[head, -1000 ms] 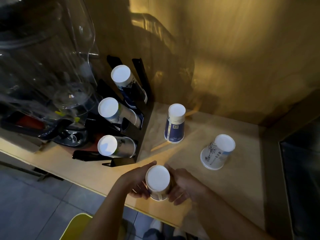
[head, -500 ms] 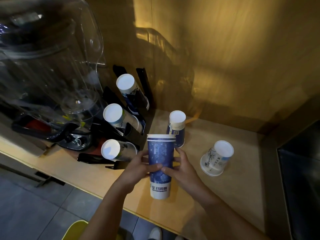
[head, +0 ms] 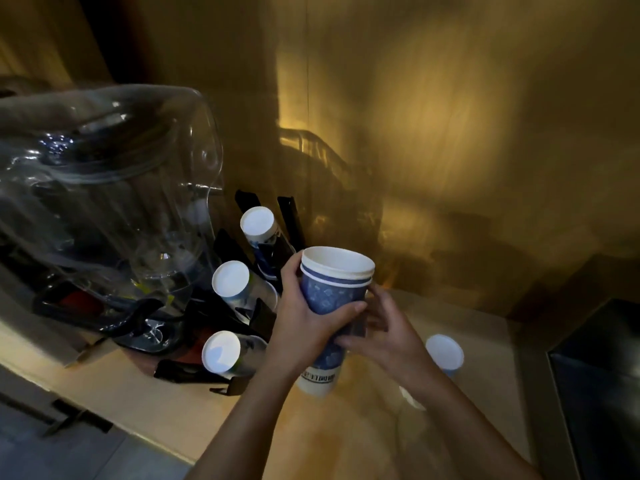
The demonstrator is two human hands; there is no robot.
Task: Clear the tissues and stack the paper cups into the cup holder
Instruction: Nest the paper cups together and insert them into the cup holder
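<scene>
Firmly held: my left hand [head: 304, 327] wraps the blue nested cup stack [head: 329, 313] from the 9 o'clock side, thumb across the front, mouths up and tilted slightly toward 1 o'clock.
Right hand: my right hand [head: 384, 330] presses the stack from 3 o'clock, fingers curled behind the lower wall, so both hands are clasped on the same stack.
Stack itself: I count at least two rims, one seated inside the other; the white base hangs clear above the counter [head: 346, 438].
Step in hand, as I judge it: gathering loose cups into one nested stack before it goes to the holder.
Cup holder [head: 263, 317]: black rack at 9 o'clock of my grip, just beside my left hand, with three slanted columns of cups showing white bottoms.
Loose cup [head: 445, 351]: upside down on the counter at 4 o'clock, partly behind my right wrist; not yet collected.
Tissues: none that I can make out.
Clear jug [head: 104, 202]: large, at 10 o'clock beyond the holder.
Next move calls for: probably flipping the stack so its base leads like the racked ones, and lining it with a column.
</scene>
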